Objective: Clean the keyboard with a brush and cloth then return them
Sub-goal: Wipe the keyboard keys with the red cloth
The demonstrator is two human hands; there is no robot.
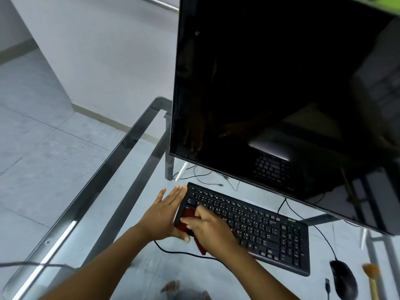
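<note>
A black keyboard (259, 228) lies on the glass table (104, 191) in front of a dark monitor. My right hand (210, 228) presses a dark red cloth (188, 215) onto the keyboard's left end, fingers curled over it. My left hand (166, 213) lies flat with straight fingers against the keyboard's left edge, thumb under its near corner. A brush (371, 276) with orange bristles and a pale handle lies at the lower right, beyond the mouse.
A large black monitor (281, 94) stands close behind the keyboard. A black mouse (343, 280) sits right of the keyboard, its cable (324, 241) running back. Another cable (184, 253) trails under my arms. The table's left edge runs diagonally; tiled floor shows through the glass.
</note>
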